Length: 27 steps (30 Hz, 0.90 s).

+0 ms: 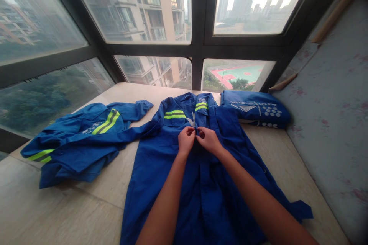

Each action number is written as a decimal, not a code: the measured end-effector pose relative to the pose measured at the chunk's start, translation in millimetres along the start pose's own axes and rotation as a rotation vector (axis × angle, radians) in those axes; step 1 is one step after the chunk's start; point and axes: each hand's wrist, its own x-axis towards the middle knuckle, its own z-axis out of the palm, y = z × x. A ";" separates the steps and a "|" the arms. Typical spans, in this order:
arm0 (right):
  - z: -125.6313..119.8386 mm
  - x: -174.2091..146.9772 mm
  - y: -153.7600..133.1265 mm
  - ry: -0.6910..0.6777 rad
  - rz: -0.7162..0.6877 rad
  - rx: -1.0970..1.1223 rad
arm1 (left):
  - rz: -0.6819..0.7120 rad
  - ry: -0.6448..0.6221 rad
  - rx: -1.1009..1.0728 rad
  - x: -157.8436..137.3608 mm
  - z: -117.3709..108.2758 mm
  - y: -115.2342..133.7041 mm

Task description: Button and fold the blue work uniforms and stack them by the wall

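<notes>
A blue work jacket [161,172] with yellow-green and grey reflective stripes is spread front side up, its collar toward the window. At the chest, my left hand [186,138] pinches one edge of the front opening between thumb and fingers. My right hand [208,139] pinches the other edge right beside it, the fingertips of both hands almost meeting. Above them the opening parts in a narrow V with a pale lining. Whatever small fastener may lie between the fingertips is hidden. Both forearms cross over the lower part of the jacket.
Left of it lies a second, crumpled blue garment [86,141] with matching stripes, touching the jacket's sleeve. A folded blue bundle with white print [255,109] rests at the back right. Dark window frames [198,51] border the pale stone ledge [86,206]; a papered wall [330,95] stands right.
</notes>
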 end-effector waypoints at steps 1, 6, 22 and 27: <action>-1.0 -1.7 -0.2 -0.023 -0.011 0.036 | -0.007 -0.011 -0.012 0.4 -0.5 0.4; -0.8 -6.0 1.9 -0.064 -0.013 0.090 | -0.052 -0.029 -0.052 1.2 0.7 2.2; -0.7 -10.6 -10.8 -0.052 0.050 -0.278 | -0.058 0.057 0.001 2.2 3.5 1.8; -1.0 -10.3 -11.2 -0.063 0.064 -0.248 | -0.063 0.066 0.018 2.2 4.8 -0.7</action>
